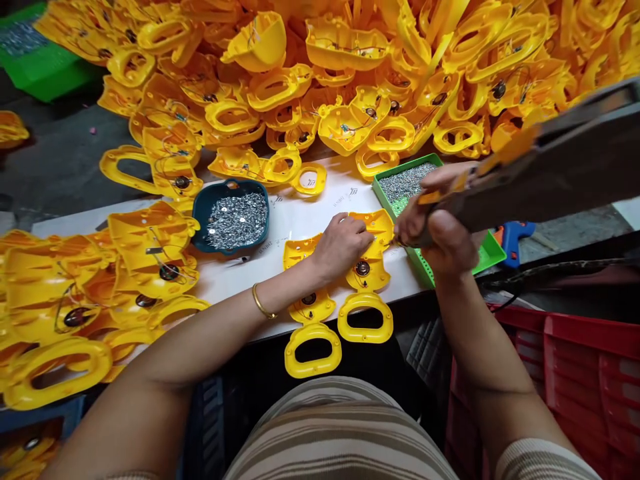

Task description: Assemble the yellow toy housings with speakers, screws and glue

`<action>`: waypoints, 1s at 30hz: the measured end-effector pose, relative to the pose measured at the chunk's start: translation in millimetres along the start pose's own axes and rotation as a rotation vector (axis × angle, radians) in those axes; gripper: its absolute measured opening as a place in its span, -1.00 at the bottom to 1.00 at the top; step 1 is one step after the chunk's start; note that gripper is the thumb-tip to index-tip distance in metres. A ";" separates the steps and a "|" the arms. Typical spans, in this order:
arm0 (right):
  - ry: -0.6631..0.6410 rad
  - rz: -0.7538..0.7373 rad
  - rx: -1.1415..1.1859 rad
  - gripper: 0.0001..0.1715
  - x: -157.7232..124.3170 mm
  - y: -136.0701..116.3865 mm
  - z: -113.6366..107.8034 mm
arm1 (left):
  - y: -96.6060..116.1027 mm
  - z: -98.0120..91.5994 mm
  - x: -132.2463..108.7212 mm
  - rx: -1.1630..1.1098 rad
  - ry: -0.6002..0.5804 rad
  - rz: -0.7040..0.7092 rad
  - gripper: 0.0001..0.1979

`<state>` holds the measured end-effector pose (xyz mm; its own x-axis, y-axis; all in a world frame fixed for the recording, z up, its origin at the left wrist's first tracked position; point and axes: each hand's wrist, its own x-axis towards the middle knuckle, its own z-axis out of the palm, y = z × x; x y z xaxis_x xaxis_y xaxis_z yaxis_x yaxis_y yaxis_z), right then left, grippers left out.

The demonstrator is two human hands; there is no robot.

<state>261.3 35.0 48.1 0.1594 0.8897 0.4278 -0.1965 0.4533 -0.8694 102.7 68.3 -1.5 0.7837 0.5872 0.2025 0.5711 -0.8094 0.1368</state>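
Two yellow plastic housing halves lie side by side in front of me, each with a handle loop hanging past the table edge. My left hand (345, 243) is closed, with bent fingers on the upper part of the right yellow plastic housing (373, 273). It partly covers the left yellow housing (300, 250) too. A round speaker (361, 268) sits inside the right one. My right hand (445, 233) is wrapped round a large, blurred, dark grey and orange power screwdriver (545, 173). Its tip is near the right housing's upper right edge; I cannot tell whether they touch.
A dark blue bowl (197, 220) of screws stands left of the housings. A green tray (425, 270) of small metal parts lies under my right hand. Beyond, yellow housings (350, 127) are heaped high; more are stacked left. A blue-handled tool (515, 243) and red crate (565, 347) are right.
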 end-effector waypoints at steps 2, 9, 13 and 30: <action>-0.021 -0.042 0.073 -0.66 -6.5 -13.7 -4.2 | 0.0 -13.8 -15.3 -0.024 0.037 0.006 -0.77; -0.007 -0.032 -0.017 -0.74 -30.5 -12.3 -28.3 | -14.1 -39.7 -101.2 -0.035 -0.158 -0.065 -0.18; 0.050 -0.059 -0.051 -0.74 -35.2 -11.4 -28.3 | -23.8 -26.5 -95.4 -0.081 -0.183 -0.136 -0.07; 0.069 -0.017 -0.097 -0.73 -57.3 -30.1 -27.9 | -18.2 -23.0 -81.2 -0.024 -0.080 0.138 -0.51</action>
<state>285.1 -31.2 42.8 0.2291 0.8747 0.4271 -0.0995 0.4576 -0.8836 23.1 35.2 1.9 0.8719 0.4683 0.1430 0.4513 -0.8819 0.1366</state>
